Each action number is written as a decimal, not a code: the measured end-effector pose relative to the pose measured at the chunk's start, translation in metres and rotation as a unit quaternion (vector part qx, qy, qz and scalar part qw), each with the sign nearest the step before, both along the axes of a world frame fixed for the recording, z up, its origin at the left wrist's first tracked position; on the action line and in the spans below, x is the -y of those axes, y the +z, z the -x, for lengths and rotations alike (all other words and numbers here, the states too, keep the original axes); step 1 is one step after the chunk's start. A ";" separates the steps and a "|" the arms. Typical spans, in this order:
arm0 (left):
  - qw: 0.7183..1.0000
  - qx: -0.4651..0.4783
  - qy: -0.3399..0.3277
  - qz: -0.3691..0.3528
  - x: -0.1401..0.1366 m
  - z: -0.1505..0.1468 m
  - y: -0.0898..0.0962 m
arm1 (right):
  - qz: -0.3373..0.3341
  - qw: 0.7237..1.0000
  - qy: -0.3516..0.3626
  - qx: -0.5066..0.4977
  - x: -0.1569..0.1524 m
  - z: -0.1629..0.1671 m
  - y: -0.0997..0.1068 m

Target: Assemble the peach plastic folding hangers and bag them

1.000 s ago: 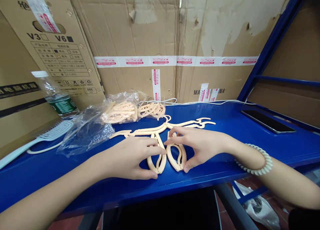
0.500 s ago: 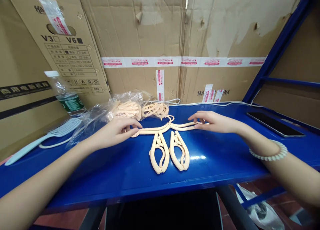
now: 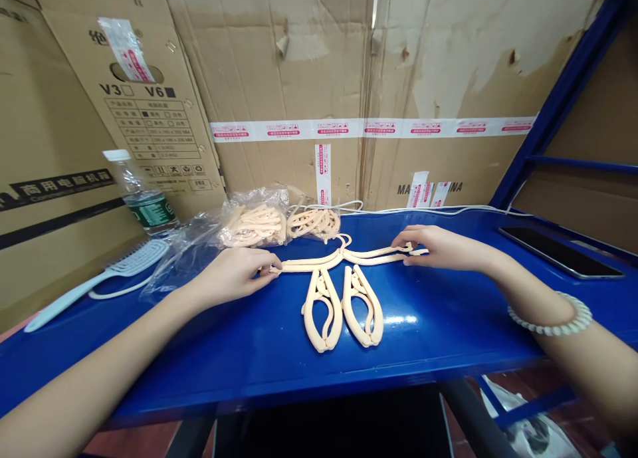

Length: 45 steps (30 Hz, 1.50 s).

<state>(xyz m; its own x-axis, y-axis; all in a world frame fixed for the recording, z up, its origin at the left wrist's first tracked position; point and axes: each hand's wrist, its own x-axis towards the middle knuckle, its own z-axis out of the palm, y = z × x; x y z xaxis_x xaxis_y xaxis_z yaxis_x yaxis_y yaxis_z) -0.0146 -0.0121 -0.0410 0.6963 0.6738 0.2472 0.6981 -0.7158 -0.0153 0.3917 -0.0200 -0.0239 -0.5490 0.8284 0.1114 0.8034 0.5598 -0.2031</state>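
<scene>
An unfolded cream plastic folding hanger (image 3: 343, 252) lies across the blue table, its hook pointing away from me. My left hand (image 3: 239, 273) has its fingers closed around the hanger's left end. At the right end, my right hand (image 3: 431, 246) pinches the other arm between thumb and fingers. Just in front lie two folded hangers of the same kind, the left folded hanger (image 3: 308, 315) and the right folded hanger (image 3: 377, 318), side by side with their narrow tips toward the unfolded one.
Behind the hanger are clear plastic bags of cream hangers (image 3: 256, 225). A water bottle (image 3: 149, 209) and a pale blue hairbrush (image 3: 137, 258) are on the left. A black phone (image 3: 558, 252) lies at right. Cardboard (image 3: 299, 72) walls the back; a blue post (image 3: 548, 92) rises at right.
My right hand has moved slightly right along the hanger and its fingers have closed on the end. The left hand's fingers have closed on the left end. The view has shifted slightly.
</scene>
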 end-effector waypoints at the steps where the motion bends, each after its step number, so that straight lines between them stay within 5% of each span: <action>1: 1.000 -0.003 0.000 0.002 0.000 0.001 0.000 | 0.001 1.000 0.000 -0.002 0.000 0.000 0.000; 11: 0.998 -0.018 0.047 0.035 0.009 -0.004 0.007 | 0.012 1.000 0.007 -0.007 0.001 0.002 -0.003; 19: 0.999 0.014 0.016 -0.044 0.008 0.001 0.011 | 0.031 1.000 0.004 0.003 0.003 0.005 -0.004; 45: 0.997 0.028 0.029 -0.063 0.008 -0.002 0.007 | 0.023 1.000 0.007 -0.003 0.004 0.006 -0.001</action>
